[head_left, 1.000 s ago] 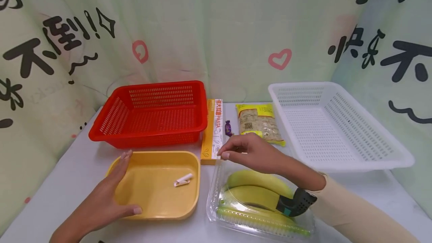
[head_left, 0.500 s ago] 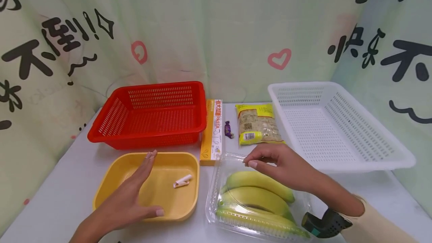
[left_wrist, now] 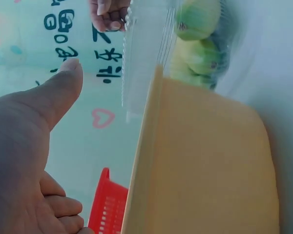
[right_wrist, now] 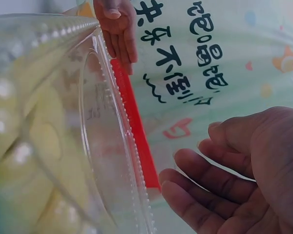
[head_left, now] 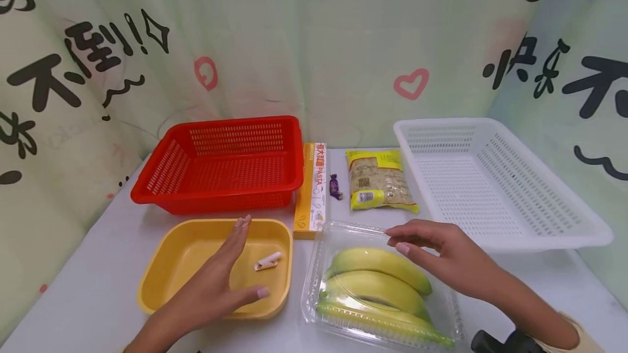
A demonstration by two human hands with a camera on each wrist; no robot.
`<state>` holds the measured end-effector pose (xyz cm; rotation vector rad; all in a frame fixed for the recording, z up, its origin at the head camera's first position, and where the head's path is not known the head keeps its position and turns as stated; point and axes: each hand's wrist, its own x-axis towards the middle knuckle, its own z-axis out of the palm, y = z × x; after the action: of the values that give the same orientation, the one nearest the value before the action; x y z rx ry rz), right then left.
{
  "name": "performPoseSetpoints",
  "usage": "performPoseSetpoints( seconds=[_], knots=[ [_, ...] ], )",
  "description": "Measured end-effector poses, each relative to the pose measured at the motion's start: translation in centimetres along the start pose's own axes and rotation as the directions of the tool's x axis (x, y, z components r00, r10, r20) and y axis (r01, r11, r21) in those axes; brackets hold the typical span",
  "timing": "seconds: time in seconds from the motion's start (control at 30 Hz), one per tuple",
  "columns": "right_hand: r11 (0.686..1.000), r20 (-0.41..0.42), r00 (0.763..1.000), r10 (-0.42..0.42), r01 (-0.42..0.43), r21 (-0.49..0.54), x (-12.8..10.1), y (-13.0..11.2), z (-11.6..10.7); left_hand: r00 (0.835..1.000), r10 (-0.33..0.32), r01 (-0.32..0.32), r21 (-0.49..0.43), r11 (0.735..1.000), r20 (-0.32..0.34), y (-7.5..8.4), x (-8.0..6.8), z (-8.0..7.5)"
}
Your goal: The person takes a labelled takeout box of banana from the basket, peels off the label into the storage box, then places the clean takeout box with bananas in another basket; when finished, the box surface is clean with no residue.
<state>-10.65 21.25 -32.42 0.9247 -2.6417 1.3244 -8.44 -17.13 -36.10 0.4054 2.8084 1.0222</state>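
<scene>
My left hand [head_left: 211, 282] hovers above the yellow tray [head_left: 171, 260], its fingers extended and its thumb held apart, with nothing in it. In the tray lies a small white rolled piece [head_left: 267, 261], whose kind I cannot tell. To the right, several bananas [head_left: 378, 287] sit inside a clear plastic clamshell box [head_left: 314, 309] with the lid down. My right hand [head_left: 451, 257] hangs over the box's far right corner, fingers loosely bent and holding nothing. In the right wrist view, a gap shows between the right hand's fingers [right_wrist: 210, 180] and the box edge.
A red perforated basket [head_left: 221, 200] stands at the back left, a white one [head_left: 530, 241] at the back right. Between them lie a pasta box [head_left: 310, 195], a purple-wrapped candy [head_left: 335, 187] and a yellow-and-clear bag [head_left: 381, 181]. A printed curtain [head_left: 304, 48] surrounds the table.
My right hand has drawn right across the clamshell box, away from the pasta box, and its fingers have loosened. My left hand has shifted right over the yellow tray.
</scene>
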Motion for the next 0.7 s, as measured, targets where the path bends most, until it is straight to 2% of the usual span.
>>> performPoseSetpoints(
  seconds=[0.17, 0.33, 0.53, 0.7],
  knots=[
    [0.998, -0.055, 0.998, 0.0, -0.004, -0.07, -1.5, 0.3, -0.4, 0.999, -0.02, 0.021, -0.041, 0.999, 0.032, 0.8, 0.1, 0.5],
    [0.995, -0.097, 0.995, -0.013, 0.002, -0.103, -2.6, 0.5, -0.5, 0.999, 0.031, -0.028, -0.07, 0.997, 0.045, 1.1, 0.4, 0.9],
    [0.988, -0.05, 0.997, 0.056, -0.063, -0.14, -4.2, 1.0, -1.6, 0.991, 0.123, -0.117, -0.102, 0.988, 0.054, 1.6, 0.9, 1.8],
    [0.968, -0.023, 0.996, 0.084, -0.087, -0.235, -6.0, 2.1, -3.2, 0.99, 0.119, -0.109, -0.122, 0.987, 0.08, 2.3, 1.4, 2.5]
  ],
)
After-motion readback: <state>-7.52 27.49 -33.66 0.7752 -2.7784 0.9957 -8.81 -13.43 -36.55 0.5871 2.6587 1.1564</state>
